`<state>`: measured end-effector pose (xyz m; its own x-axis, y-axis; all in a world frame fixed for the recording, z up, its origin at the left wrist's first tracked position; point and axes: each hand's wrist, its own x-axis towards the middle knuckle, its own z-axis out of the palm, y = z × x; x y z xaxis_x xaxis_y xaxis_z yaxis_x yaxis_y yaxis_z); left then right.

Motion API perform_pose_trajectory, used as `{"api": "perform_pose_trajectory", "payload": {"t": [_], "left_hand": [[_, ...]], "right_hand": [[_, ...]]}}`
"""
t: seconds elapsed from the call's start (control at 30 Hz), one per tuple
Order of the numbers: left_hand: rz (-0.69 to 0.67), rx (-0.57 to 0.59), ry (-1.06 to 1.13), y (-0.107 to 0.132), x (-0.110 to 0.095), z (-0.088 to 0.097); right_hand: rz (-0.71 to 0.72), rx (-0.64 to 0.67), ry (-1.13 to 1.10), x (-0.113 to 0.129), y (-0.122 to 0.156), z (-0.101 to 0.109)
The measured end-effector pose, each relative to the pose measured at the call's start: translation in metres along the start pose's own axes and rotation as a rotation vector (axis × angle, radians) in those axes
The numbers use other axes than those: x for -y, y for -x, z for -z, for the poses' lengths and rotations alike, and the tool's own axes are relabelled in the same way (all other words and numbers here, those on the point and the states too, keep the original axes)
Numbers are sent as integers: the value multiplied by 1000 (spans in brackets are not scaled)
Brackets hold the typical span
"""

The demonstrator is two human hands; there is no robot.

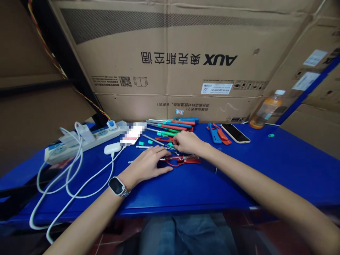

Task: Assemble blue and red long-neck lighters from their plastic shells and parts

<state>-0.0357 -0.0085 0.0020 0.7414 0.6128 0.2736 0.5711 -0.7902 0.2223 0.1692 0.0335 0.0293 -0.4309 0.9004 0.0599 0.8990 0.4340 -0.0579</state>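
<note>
My left hand point(151, 163) lies palm down over the metal tube of a red long-nosed lighter point(190, 160), its thumb stretched out apart from the fingers. That lighter's handle looks opened, with a clear part and thin wires showing inside. My right hand point(187, 142) is closed in a pinch just beyond it, beside small teal pieces and thin wires; what sits between the fingertips is hidden. Another red lighter handle point(160, 139) lies left of the right hand. Behind is a pile of long-nosed lighters point(175, 126) in red, blue and green.
Right of the pile lie blue and red lighter handles point(214, 133) and a phone point(236, 133). An orange drink bottle point(265, 110) stands at the back right. A power strip point(82, 143) with white cables occupies the left. Cardboard point(170, 78) walls the back of the blue table point(239, 184).
</note>
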Motion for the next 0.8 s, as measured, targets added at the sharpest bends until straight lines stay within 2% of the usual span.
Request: {"api": "perform_pose_trajectory", "payload": {"t": [0.07,0.17,0.37,0.43,0.53,0.6,0.7,0.8], "left_hand": [[10,-25,10,0,-2,2],[23,-121,29,-1,-5,5],[17,-336,40,-6,-6,12],[-16,-339,-17,-13,-7,16],[-112,-243,-110,-28,-11,21],[-141,-188,-97,-37,-12,21],[-77,-222,72,-43,-13,14],[64,-293,404,-42,-13,3]], "right_hand": [[-8,-16,-34,-1,0,-1],[-34,-53,-174,-9,5,1],[0,-105,-669,-17,23,4],[36,-112,-829,-14,31,4],[55,-115,-997,-9,40,4],[34,-140,-1060,-9,43,2],[12,-230,-1104,-11,46,-3],[29,-322,-1050,-13,48,-10]]}}
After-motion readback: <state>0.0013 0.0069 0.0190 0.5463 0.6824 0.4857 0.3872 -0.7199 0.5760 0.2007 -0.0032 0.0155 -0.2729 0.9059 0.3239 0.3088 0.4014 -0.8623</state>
